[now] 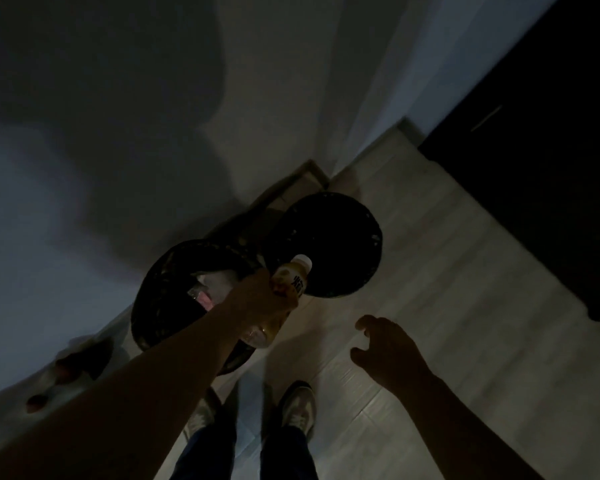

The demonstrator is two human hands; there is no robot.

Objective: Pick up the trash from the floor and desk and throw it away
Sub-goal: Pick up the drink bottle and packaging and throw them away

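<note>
Furthest left I see the black bin (153, 289) against the wall, already holding wrappers, so I judge it to be the drop point. I have the left hand (267, 292) wrapped round a white-capped bottle (293, 278) over the bin's right edge, seemingly ready for release. Just beyond is a round black shape (336, 244), either a lid or a second bin; I cannot tell which. The right hand (388, 348) hangs spread and empty above the floor (430, 271).

2 bins (146, 299) (333, 237), 1 bottle (293, 278) — 2 hands (260, 296) (388, 348), 2 shoes (201, 417) (298, 407).
</note>
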